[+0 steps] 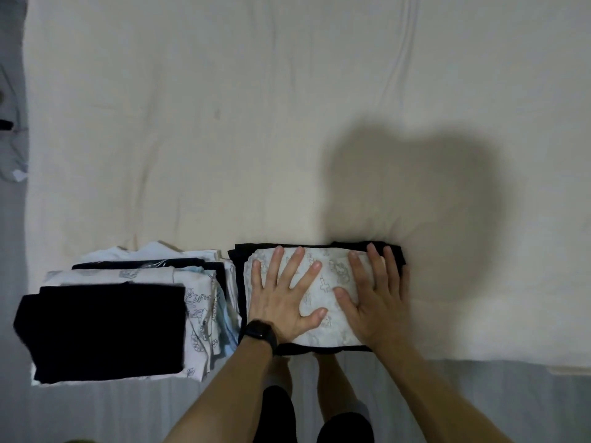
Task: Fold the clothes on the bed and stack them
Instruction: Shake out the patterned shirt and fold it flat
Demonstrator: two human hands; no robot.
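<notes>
A folded white printed garment [329, 286] lies on top of a folded black garment [238, 260] at the near edge of the bed. My left hand [284, 295], with a black watch on its wrist, lies flat on the white garment's left half, fingers spread. On its right half my right hand [374, 298] presses flat, fingertips reaching the black cloth behind. Left of them stands a stack of folded clothes [198, 302], white printed and black pieces, topped by a black garment [105, 327].
The cream bed sheet [256, 123] stretches far behind and to the right, with my shadow on it. The bed's near edge runs just below the piles, with grey floor and my legs under it. Some cloth lies on the floor at the far left [12, 155].
</notes>
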